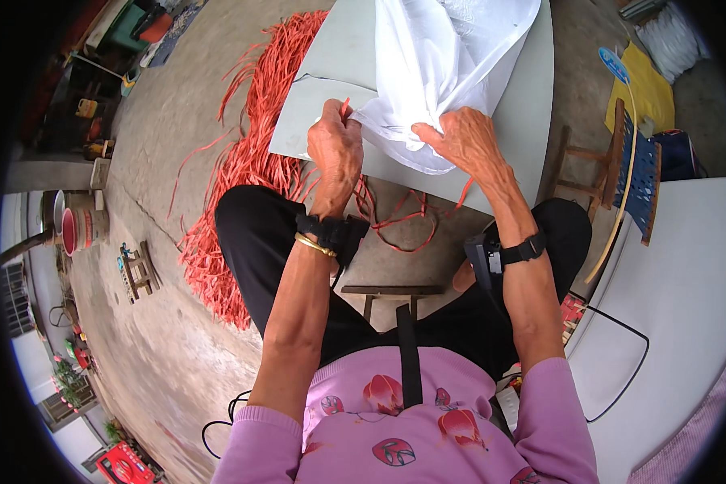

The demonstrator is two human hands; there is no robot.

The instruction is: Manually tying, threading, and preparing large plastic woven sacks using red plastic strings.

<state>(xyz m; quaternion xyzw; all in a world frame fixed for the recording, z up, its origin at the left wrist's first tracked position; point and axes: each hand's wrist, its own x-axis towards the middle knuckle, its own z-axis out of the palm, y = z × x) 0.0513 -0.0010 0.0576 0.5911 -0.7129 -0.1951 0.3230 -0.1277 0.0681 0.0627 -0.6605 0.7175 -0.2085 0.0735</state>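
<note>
A thin white sheet (440,64), cloth or plastic, lies gathered in folds over the grey tabletop (335,44). My left hand (336,147) pinches its near left corner. A short bit of red strip (344,107) sticks up by the left fingers. To the right, my right hand (466,143) is closed on the bunched near part of the same sheet, thumb pointing left. Below the right wrist a red end (465,192) hangs over the table edge. What lies inside the folds is hidden.
A long heap of red strips (254,161) lies on the floor left of the table, with loose loops (403,230) between my knees. At the right stand a wooden chair (617,161) and a white surface (661,323). A small stool (139,270) and a red bucket (71,230) are at the left.
</note>
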